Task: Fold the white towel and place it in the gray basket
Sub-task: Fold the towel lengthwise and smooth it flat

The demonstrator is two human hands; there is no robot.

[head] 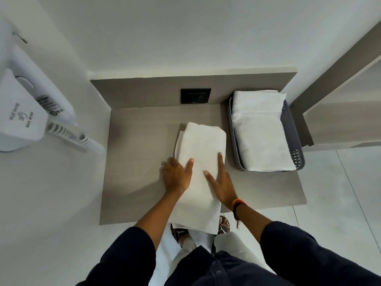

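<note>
The white towel [201, 172] lies long on the bench [136, 162], its near end hanging off. My left hand [175, 176] and right hand [221, 185] press it flat, each grip open, holding nothing. The gray basket [292, 139] waits at two o'clock.

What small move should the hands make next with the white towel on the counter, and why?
Probably fold the hanging near end up onto the far half. The long white terry towel lies as a narrow strip on the grey wood-grain counter, its near end overhanging the edge. The left hand and right hand press flat on it. The grey plastic basket, already holding folded towels, looks shorter than the strip.
</note>
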